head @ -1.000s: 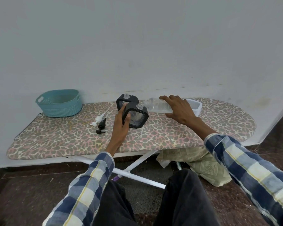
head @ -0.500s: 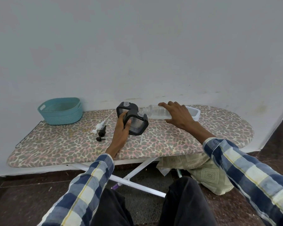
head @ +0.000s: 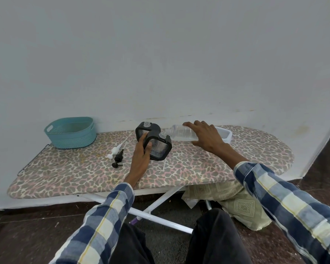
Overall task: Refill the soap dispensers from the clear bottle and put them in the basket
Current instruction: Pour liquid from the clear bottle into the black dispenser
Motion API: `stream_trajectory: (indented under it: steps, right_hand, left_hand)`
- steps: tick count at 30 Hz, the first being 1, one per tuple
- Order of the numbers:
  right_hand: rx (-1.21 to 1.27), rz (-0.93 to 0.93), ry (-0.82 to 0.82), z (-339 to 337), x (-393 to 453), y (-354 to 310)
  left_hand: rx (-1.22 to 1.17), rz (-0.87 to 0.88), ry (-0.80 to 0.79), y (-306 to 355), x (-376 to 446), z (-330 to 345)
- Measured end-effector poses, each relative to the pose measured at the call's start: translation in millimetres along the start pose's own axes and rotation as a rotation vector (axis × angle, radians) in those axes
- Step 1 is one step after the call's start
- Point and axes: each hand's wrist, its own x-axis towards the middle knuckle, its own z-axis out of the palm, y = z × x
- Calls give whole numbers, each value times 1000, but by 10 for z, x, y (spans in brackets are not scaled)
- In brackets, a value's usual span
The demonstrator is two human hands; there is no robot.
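Note:
My left hand (head: 141, 155) grips a square black-framed soap dispenser (head: 159, 148), tilted, its open neck turned up toward the bottle. A second black dispenser (head: 147, 128) stands just behind it. My right hand (head: 206, 136) holds the clear bottle (head: 181, 133) on its side, mouth at the front dispenser's neck. A white pump head (head: 115, 149) and a black pump head (head: 118, 159) lie loose on the board to the left. The teal basket (head: 71, 132) sits at the board's far left.
Everything rests on a leopard-print ironing board (head: 217, 161) against a white wall. A white rectangular tub (head: 226, 137) stands behind my right hand. Folded patterned cloth (head: 234, 202) lies on the floor under the board, beside its white legs (head: 160, 218).
The camera view shifted slightly downward in frame. Both hands keep their hold, the bottle's mouth staying at the front dispenser's neck.

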Motion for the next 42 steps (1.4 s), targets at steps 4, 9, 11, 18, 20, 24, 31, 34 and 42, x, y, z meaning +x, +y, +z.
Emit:
stream_trajectory:
  steps: [4,9,11,18,20,24,31,34,42]
  right_hand:
    - [-8,-3,1,-13,3,-11]
    - [-30,-4,1,-18,14,-6]
    - [-36,-8,7,-25,19,-1]
    - [-51,-15,15,-48,36,1]
    - [-64,-20,21,-62,39,-1]
    - [-84,-31,27,-90,53,-9]
    - [-108,-39,31,-126,72,-9]
    - [-109,-39,30,-130,74,-8]
    - [-123,-43,27,-156,86,-5]
  left_hand:
    - [14,2,8,13,-3,2]
    - [26,12,7,6,-17,4]
    - [26,12,4,3,-12,5]
    - [32,12,4,-8,-23,1]
    - [27,12,3,-20,-21,-2]
    - [29,14,7,-8,-24,-2]
    - [21,2,-1,-2,-24,-2]
    - [29,-2,3,12,-25,4]
    - [25,8,-3,-14,-26,-2]
